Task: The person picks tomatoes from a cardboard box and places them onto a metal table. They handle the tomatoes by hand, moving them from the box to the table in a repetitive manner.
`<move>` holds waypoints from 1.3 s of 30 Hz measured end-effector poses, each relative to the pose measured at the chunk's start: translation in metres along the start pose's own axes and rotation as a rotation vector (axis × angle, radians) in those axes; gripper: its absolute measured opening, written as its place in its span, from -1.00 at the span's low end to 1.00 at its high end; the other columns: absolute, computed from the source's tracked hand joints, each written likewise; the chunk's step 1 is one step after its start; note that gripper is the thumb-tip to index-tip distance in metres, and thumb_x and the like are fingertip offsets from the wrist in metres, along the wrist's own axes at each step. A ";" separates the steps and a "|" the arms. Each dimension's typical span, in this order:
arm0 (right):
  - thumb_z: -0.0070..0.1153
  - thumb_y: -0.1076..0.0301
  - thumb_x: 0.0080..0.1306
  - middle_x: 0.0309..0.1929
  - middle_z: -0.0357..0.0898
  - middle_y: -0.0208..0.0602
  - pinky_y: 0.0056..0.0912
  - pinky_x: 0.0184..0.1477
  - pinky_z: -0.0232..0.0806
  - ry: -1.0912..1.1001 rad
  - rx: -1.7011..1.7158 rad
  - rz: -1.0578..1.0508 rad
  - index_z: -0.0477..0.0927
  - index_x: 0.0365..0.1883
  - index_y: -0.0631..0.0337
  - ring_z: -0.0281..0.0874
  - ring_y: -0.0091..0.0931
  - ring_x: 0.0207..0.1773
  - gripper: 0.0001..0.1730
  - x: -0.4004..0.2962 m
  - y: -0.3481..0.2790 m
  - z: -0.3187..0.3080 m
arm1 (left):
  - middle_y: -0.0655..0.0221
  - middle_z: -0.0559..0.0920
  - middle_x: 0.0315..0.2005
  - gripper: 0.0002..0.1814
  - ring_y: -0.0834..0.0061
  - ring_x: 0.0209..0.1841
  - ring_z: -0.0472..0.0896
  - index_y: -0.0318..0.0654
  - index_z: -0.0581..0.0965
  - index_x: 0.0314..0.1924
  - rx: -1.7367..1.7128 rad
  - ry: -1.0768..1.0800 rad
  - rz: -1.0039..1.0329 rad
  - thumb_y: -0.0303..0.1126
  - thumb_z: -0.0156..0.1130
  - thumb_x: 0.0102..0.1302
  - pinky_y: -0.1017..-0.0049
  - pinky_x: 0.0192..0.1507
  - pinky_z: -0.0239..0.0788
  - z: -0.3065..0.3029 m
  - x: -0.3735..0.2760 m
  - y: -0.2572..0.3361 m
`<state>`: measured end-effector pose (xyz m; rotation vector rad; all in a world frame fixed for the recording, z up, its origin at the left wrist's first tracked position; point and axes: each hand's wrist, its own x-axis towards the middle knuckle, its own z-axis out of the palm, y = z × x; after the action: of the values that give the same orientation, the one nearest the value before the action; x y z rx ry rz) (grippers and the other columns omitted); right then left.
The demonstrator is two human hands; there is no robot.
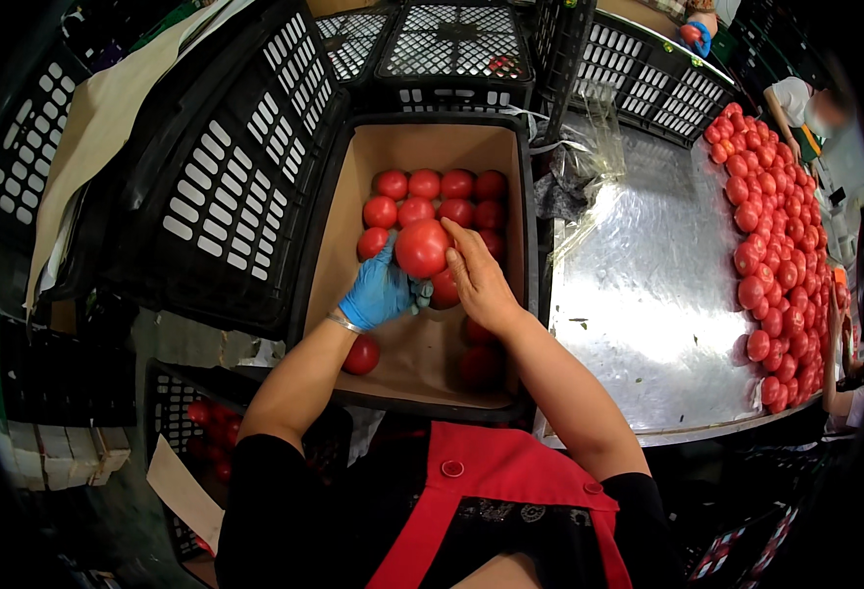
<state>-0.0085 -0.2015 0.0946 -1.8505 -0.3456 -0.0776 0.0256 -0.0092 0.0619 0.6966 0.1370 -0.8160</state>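
Note:
Both hands are over a black plastic crate [530, 265] lined with brown paper. A large red tomato [423, 248] sits between them. My left hand [380, 288], in a blue glove with dark-stained fingertips, supports it from the left and below. My bare right hand [482, 276] has its thumb and fingers against the tomato's right side. Below the held tomato, another tomato [444, 289] shows between the hands; whether it is also touched I cannot tell. Rows of tomatoes [424, 184] lie at the crate's far end. A single tomato [362, 355] rests at the near left, partly behind my left forearm.
To the right is a metal table [623, 294] with a heap of tomatoes [789, 272] along its far side. Black crates [233, 199] stand tilted at the left. Clear plastic film [597, 177] hangs by a post. Co-workers [800, 110] are across the table.

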 end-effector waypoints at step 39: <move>-0.10 -0.09 0.38 -0.27 0.61 -0.28 -0.56 -0.55 0.29 0.110 0.425 0.489 0.47 0.04 0.23 0.56 -0.52 -0.54 -0.45 0.000 0.007 -0.011 | 0.14 0.57 -0.11 -0.37 0.09 -0.16 0.62 -0.17 0.31 0.19 0.212 -0.042 -0.019 0.18 -0.14 0.37 0.26 -0.24 0.55 0.014 -0.004 -0.007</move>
<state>-0.0050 -0.2137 0.0914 -1.4555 0.1654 0.2142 0.0159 -0.0183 0.0705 0.8781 0.0195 -0.8707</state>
